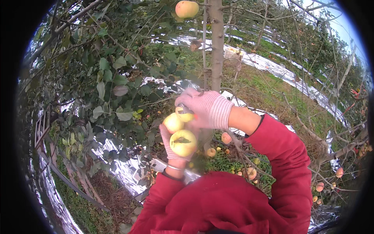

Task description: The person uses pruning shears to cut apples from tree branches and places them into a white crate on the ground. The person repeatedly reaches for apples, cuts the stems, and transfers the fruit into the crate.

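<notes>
Three yellow apples are bunched together between my two gloved hands. My left hand (169, 146), in a pale pink knit glove, cups the lowest apple (183, 143), which shows a dark stem hollow, and the apple (173, 123) above it. My right hand (201, 106), in a matching glove with a ribbed cuff, reaches over the top apple (181, 114). A grey metal piece, perhaps a blade of a small cutting tool (184, 109), lies across that apple by my right fingers. The handle is hidden, and a small red spot shows under my right hand.
A tree trunk (217, 46) rises just beyond my hands. Leafy branches crowd the left, with an apple (187, 9) overhead. Bare branches (321, 143) spread at the right. Reflective film (274, 71) lies in strips on the grass, and a filled crate (232, 53) stands farther back.
</notes>
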Motion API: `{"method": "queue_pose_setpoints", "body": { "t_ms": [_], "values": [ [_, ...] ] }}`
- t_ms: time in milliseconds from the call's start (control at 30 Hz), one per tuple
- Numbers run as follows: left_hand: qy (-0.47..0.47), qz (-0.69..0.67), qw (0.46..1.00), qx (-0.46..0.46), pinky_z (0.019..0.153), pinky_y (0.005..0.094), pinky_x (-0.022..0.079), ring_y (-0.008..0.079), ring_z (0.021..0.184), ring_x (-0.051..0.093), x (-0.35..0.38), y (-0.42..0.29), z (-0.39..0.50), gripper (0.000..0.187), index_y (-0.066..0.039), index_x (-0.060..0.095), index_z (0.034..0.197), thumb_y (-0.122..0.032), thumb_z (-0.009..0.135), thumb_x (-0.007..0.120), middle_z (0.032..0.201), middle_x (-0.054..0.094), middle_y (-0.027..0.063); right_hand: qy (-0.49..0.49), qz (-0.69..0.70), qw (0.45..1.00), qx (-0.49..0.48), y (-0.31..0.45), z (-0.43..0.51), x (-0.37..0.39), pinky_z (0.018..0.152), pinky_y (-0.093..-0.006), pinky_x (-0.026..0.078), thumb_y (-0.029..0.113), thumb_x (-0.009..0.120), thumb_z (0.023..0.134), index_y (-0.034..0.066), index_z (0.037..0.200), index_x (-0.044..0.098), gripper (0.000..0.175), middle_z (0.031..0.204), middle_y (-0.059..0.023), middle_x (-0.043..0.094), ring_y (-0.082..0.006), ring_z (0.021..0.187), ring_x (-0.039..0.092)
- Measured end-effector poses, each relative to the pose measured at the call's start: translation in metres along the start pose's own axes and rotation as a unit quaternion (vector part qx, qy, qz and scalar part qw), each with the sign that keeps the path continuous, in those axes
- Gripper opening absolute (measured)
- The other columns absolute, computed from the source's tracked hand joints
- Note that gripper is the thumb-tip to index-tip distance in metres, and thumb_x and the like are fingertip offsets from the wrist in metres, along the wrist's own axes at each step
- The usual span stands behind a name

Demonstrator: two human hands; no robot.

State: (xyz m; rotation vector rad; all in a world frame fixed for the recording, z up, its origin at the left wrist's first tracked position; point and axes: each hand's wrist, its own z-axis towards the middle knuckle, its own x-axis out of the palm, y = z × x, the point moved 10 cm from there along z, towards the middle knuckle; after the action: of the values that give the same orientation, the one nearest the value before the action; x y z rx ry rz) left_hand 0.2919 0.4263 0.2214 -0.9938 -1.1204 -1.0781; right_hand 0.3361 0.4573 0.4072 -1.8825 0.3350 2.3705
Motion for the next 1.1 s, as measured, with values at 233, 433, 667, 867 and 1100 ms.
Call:
{"method": "queue_pose_setpoints", "body": {
  "t_ms": [233,433,667,867,1100],
  "values": [
    [-0.013,0.021,0.999,0.041,0.111,0.0518,0.048,0.0327,0.125,0.061,0.012,-0.009,-0.001,0.088,-0.011,0.057,0.141,-0.081,0.09,0.056,0.137,0.063,0.0128,0.055,0.041,0.998,-0.017,0.004,-0.013,0.018,0.086,-0.0482,0.059,0.02,0.067,0.087,0.0127,0.129,0.06,0.043,0.124,-0.0153,0.059,-0.0398,0.099,0.071],
    [0.009,0.009,1.0,-0.013,0.119,0.0556,0.041,0.0383,0.135,0.055,0.022,0.004,-0.007,0.098,-0.007,0.053,0.147,-0.083,0.085,0.061,0.148,0.057,0.0176,-0.003,0.115,0.993,-0.005,-0.001,-0.018,-0.004,0.086,-0.0485,0.058,0.019,0.066,0.09,0.0115,0.131,0.057,0.042,0.123,-0.018,0.059,-0.0407,0.096,0.071],
    [-0.032,0.005,0.999,-0.023,0.114,0.0652,0.044,0.0376,0.131,0.057,0.013,0.022,-0.016,0.084,-0.021,0.055,0.143,-0.08,0.085,0.064,0.142,0.06,0.0092,-0.261,0.138,0.954,0.05,-0.028,-0.018,-0.093,0.094,-0.0363,0.054,0.001,0.068,0.092,0.0052,0.128,0.06,0.037,0.115,-0.0127,0.064,-0.0249,0.103,0.068],
    [0.037,-0.049,0.987,-0.148,0.105,0.0639,0.053,0.041,0.137,0.055,0.033,0.068,-0.035,0.079,-0.003,0.049,0.147,-0.067,0.1,0.051,0.146,0.055,0.0261,-0.406,-0.013,0.907,0.11,-0.05,0.001,-0.174,0.094,-0.0415,0.056,0.011,0.072,0.087,0.0045,0.129,0.061,0.043,0.123,-0.0174,0.064,-0.0312,0.1,0.071],
    [0.042,0.0,0.985,-0.169,0.101,0.0542,0.059,0.0414,0.136,0.057,0.057,0.072,-0.06,0.063,-0.009,0.043,0.151,-0.054,0.107,0.047,0.151,0.051,0.0251,-0.336,-0.357,0.864,0.116,-0.069,0.104,-0.193,0.081,-0.0464,0.058,0.007,0.067,0.087,0.0031,0.128,0.055,0.043,0.119,-0.0205,0.059,-0.0348,0.092,0.072]
  ]
}}
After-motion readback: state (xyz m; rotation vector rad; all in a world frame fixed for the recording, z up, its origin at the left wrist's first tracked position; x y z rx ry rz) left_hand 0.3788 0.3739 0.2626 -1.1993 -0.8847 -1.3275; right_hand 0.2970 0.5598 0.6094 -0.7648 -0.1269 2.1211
